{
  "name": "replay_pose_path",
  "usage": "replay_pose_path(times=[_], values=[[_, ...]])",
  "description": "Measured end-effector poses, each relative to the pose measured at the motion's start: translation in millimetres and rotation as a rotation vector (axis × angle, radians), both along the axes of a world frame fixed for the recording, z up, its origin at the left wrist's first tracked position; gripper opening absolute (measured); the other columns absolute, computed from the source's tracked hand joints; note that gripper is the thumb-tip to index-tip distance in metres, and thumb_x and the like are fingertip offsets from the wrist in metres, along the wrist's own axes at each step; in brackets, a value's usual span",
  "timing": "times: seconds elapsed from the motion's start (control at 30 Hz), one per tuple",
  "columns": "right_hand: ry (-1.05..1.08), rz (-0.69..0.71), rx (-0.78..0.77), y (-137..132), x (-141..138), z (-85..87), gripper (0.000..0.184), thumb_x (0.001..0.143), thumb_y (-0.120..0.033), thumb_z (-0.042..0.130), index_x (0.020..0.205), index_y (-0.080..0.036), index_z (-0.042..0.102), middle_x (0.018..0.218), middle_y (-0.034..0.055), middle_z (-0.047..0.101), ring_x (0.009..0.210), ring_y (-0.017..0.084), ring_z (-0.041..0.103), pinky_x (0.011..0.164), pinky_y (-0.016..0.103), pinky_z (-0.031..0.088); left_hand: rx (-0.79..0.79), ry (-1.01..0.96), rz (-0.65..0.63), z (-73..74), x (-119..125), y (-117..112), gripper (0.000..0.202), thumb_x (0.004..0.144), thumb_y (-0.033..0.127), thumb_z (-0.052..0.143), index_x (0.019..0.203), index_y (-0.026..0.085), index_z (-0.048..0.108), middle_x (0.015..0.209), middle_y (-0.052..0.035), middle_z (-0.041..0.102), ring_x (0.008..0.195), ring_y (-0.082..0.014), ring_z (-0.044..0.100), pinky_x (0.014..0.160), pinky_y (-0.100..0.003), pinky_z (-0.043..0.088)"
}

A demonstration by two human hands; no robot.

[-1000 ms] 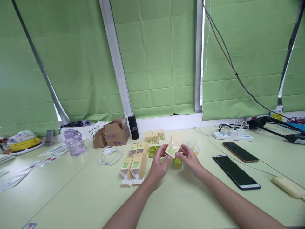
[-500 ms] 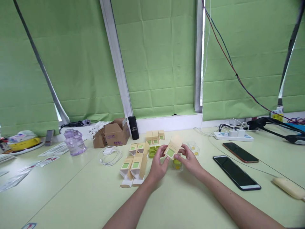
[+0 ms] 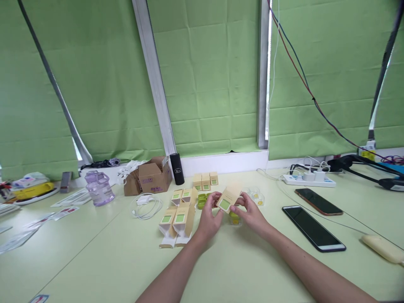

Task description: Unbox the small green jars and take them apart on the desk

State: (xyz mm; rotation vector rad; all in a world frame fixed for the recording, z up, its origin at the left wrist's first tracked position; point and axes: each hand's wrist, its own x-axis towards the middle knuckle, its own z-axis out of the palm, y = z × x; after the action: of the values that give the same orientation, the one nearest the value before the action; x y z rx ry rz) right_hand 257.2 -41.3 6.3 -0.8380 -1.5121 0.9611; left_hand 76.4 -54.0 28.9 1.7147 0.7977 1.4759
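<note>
Between my two hands is a small cream carton (image 3: 229,197) with a green square on its front, tilted above the table. My left hand (image 3: 210,218) grips its left edge, and my right hand (image 3: 251,212) pinches its right side with the thumb low on the front. Just beneath the carton stands a clear container with green and yellow in it (image 3: 235,219), partly hidden by the carton and my right hand. Green pieces (image 3: 202,201) sit left of the carton. Several similar cartons with open flaps (image 3: 180,218) lie to the left of my left hand.
Upright small cartons (image 3: 205,182) stand farther back, and clear containers (image 3: 256,196) lie behind my right hand. A cardboard box (image 3: 154,176), a black bottle (image 3: 177,169) and a purple jug (image 3: 99,188) are leftward. Phones (image 3: 314,228) and a power strip (image 3: 309,180) are rightward.
The carton has tipped slightly and shifted a little down and left in my hands. Both hands keep their hold; the other things have not moved.
</note>
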Motion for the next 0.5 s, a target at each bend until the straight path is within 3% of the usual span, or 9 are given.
replay_pose_path(times=[0.3,0.5], values=[[0.029,0.017,-0.035,-0.9,-0.5,2.8,0.060,0.078,-0.058,0.077,0.121,-0.024,0.054,0.106,0.0097,0.077,0.110,0.030,0.070,0.095,0.044,0.053,0.028,0.035,0.008,-5.3,-1.0,4.4,0.044,0.079,0.012,0.066,0.120,0.023,0.056,0.116,-0.0076,0.065,0.110,-0.0247,0.062,0.097,-0.037,0.046],[0.093,-0.001,-0.075,4.2,2.0,0.1,0.059,0.078,-0.063,0.077,0.116,-0.023,0.056,0.097,0.0077,0.077,0.102,0.029,0.071,0.092,0.042,0.052,0.006,0.042,-0.056,-9.4,-2.5,6.7,0.049,0.080,0.016,0.067,0.126,0.024,0.050,0.122,-0.0097,0.065,0.115,-0.0267,0.062,0.096,-0.038,0.048]])
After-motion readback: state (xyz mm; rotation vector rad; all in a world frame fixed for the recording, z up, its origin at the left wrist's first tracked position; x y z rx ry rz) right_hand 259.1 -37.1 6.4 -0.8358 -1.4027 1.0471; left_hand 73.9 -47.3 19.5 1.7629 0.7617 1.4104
